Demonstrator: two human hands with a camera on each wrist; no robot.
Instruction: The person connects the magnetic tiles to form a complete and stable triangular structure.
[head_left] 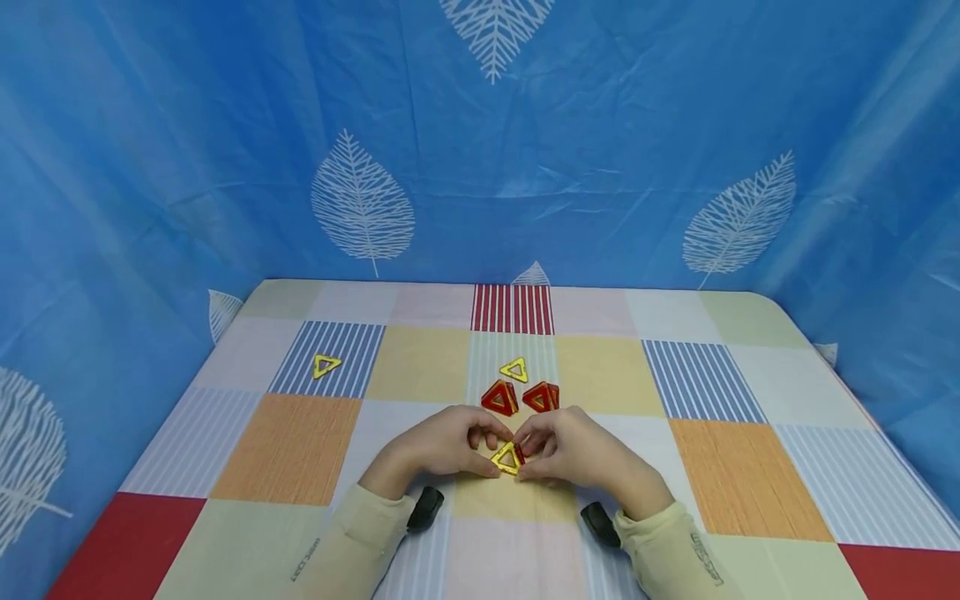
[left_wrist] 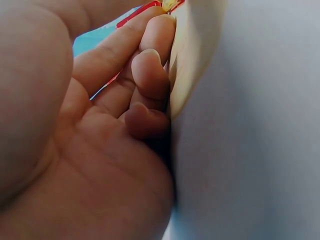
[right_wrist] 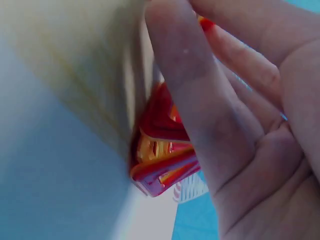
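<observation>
A yellow triangular magnetic tile (head_left: 507,458), with a hollow middle, is between my two hands near the table's front. At its left corner and top, my left hand (head_left: 453,442) pinches it with thumb and forefinger, the other fingers curled under. From the right side my right hand (head_left: 581,454) grips the same tile, and a sliver of red shows behind it. Fingers hide most of the tile in both wrist views. Just beyond the hands stand two red triangular pieces, a left one (head_left: 500,397) and a right one (head_left: 542,397), with yellow seen through them.
Behind the red pieces lies one loose yellow triangle (head_left: 514,369). Another yellow triangle (head_left: 326,365) lies far left on a blue striped patch. A patchwork cloth (head_left: 285,450) covers the table, and a blue curtain (head_left: 570,167) with white leaves hangs around it.
</observation>
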